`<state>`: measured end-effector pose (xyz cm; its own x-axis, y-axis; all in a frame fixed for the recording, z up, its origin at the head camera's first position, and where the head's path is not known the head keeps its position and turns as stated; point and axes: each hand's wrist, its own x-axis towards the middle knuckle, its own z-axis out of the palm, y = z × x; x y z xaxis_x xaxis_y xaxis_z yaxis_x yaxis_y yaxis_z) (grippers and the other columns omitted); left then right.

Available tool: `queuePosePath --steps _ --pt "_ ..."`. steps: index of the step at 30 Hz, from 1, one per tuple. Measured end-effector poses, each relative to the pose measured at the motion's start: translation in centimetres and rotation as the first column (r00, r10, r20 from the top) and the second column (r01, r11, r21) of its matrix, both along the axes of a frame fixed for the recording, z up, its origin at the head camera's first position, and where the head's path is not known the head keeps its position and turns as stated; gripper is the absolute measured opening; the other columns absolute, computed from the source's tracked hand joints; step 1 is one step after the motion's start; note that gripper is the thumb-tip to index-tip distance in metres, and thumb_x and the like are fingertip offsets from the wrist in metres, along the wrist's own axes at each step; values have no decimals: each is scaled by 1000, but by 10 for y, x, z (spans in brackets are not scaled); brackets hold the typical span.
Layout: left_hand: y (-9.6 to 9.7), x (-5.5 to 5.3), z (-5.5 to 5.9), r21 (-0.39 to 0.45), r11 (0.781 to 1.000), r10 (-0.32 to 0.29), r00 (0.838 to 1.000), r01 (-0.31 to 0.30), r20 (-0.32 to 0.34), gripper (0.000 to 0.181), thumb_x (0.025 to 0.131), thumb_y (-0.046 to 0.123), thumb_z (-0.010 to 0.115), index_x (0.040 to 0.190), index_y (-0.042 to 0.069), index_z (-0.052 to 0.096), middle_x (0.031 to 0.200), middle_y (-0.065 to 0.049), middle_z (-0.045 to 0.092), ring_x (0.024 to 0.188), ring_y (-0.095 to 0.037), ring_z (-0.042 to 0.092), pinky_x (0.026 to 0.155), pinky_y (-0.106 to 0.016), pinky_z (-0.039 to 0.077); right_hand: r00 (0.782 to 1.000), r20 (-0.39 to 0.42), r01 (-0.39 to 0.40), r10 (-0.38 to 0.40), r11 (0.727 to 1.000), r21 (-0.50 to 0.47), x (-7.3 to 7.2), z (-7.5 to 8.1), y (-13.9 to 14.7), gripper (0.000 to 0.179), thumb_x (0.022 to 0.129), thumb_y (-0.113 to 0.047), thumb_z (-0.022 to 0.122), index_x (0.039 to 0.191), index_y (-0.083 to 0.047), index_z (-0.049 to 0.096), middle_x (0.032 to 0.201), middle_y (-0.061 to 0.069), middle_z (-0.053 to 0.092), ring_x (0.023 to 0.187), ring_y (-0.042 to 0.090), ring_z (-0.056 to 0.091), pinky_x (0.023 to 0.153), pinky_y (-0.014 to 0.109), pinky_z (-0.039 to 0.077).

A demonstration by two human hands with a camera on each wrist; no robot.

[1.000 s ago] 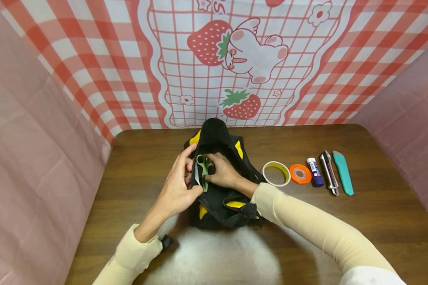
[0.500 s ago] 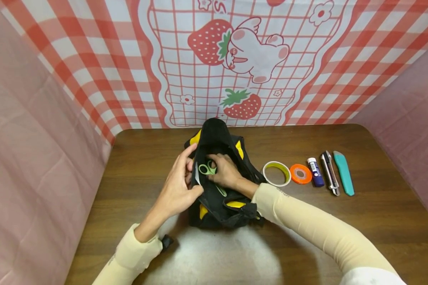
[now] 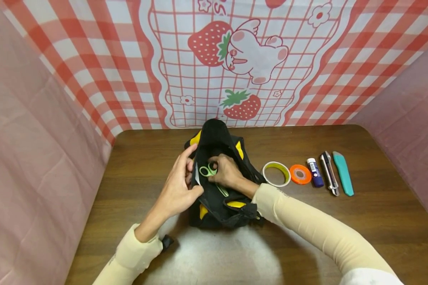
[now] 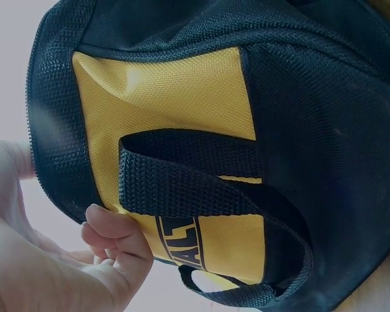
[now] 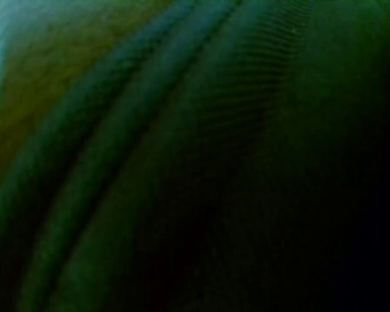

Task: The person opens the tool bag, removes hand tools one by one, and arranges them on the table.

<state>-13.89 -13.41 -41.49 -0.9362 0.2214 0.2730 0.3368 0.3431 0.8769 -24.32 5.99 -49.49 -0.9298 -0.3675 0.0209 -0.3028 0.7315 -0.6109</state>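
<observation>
A black bag with yellow panels [image 3: 214,219] stands on the table with its zipped mouth wide apart. My left hand [image 3: 178,184] holds the left edge of that mouth, thumb and fingers on either side of the fabric. In the left wrist view the left hand [image 4: 58,253] pinches the zipper edge beside a black webbing handle [image 4: 182,175]. Inside the bag, my right hand [image 3: 228,172] holds a pair of light green scissors [image 3: 204,171] near the finger loops. Their other end slants toward the bag's near side. The right wrist view is dark, filled by ribbed black fabric [image 5: 201,97].
Right of the bag a row lies on the wooden table [image 3: 142,158]: a roll of tape [image 3: 287,174], an orange tape roll [image 3: 306,177], a glue stick [image 3: 315,173], a silver and black box cutter [image 3: 329,174] and a teal cutter [image 3: 343,174]. A checked cloth [image 3: 128,79] hangs behind.
The scissors have swung away from the bag's left wall, their far end now pointing down to the right. My left hand keeps its hold on the bag's edge.
</observation>
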Motion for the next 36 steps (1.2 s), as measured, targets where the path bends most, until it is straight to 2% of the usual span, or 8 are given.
queuePosePath --steps 7,12,22,27,36 --pt "0 0 0 -6 1000 0 1000 0 0 99 77 -7 67 170 14 39 109 -9 42 76 -19 41 70 -28 34 999 -36 -18 16 999 -51 1 -5 3 36 77 -5 93 112 -6 84 121 14 68 116 31 64 102 47 54" --pt "0 0 1 -4 1000 0 1000 0 3 99 77 -7 67 170 14 38 109 -9 42 76 -19 41 70 -28 34 998 -45 -47 44 996 -75 -1 -7 4 39 77 -4 91 115 -5 81 128 16 72 123 37 65 109 51 51" --pt "0 1 0 -3 1000 2 1000 -2 4 100 77 -6 68 170 14 38 109 -9 42 77 -20 43 70 -28 35 996 -57 -66 63 996 -59 0 -6 4 60 75 -8 96 131 -3 78 133 17 75 120 34 71 105 48 56" --pt "0 1 1 -2 1000 0 1000 0 10 100 78 -6 68 171 15 38 109 -9 42 77 -20 42 70 -28 35 996 -72 -65 61 996 -60 2 -5 4 59 75 -10 95 131 -1 79 134 17 75 124 35 71 106 47 56" --pt "1 1 1 3 1000 5 1000 -5 20 99 78 -7 68 170 12 38 110 -9 42 77 -20 43 69 -27 35 992 -118 -61 50 994 -90 2 2 7 60 76 -12 92 132 2 78 130 19 71 120 37 70 105 48 56"
